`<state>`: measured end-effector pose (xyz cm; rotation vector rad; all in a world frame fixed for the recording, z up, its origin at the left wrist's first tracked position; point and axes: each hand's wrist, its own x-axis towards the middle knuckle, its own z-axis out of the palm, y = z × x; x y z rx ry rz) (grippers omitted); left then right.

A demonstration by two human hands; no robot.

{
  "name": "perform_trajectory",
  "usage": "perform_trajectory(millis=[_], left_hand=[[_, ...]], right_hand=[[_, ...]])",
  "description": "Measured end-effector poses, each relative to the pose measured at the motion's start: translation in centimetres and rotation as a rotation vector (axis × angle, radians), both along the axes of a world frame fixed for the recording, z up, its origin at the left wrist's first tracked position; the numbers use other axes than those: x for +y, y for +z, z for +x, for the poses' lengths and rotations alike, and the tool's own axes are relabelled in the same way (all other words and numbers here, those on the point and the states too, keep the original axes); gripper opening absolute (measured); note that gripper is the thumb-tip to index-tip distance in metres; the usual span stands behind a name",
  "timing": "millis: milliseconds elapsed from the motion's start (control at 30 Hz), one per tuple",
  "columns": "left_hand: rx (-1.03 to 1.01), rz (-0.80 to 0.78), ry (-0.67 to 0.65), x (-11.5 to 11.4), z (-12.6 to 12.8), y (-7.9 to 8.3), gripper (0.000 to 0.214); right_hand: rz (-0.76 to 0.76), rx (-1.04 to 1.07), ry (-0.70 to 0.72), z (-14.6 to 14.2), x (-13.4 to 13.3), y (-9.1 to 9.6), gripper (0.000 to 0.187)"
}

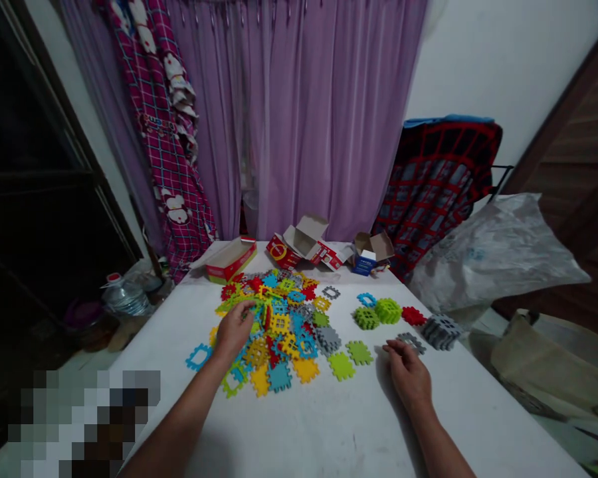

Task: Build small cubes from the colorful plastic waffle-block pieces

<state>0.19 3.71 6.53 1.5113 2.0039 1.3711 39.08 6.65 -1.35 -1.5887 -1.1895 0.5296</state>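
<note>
My left hand (236,326) reaches over a heap of notched plastic building tiles (280,323) in red, yellow, blue, green and grey. Its fingers are curled at the heap's left part, against yellow and lime pieces; what they pinch, if anything, is too small to make out. On the right, my right hand (409,373) rests low over the table, fingers loosely bent and apart, nothing seen in them. Just beyond its fingertips lies a grey tile (411,343). Two flat green tiles, one lime (341,366) and one darker (359,352), lie between the hands.
Past my right hand stand stacks of dark green (367,318), lime (388,311) and grey tiles (441,332), with a red tile (413,315) between. Opened cardboard boxes, red (232,259) and blue (363,263), line the far table edge. A clear plastic bag (498,245) hangs at right.
</note>
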Motion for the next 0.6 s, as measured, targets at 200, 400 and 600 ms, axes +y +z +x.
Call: perform_trajectory(millis=[200, 400, 600], left_hand=[[0.391, -0.095, -0.115, 4.6, 0.1, 2.0, 0.034], [0.394, -0.151, -0.189, 7.3, 1.2, 2.5, 0.016], [0.145, -0.130, -0.155, 7.5, 1.2, 3.3, 0.010]], right_hand=[[-0.027, -0.024, 0.008, -0.8, -1.2, 0.1, 0.043], [-0.028, -0.039, 0.012, -1.0, -1.6, 0.2, 0.046], [-0.038, -0.027, 0.044, -0.9, -1.5, 0.0, 0.046]])
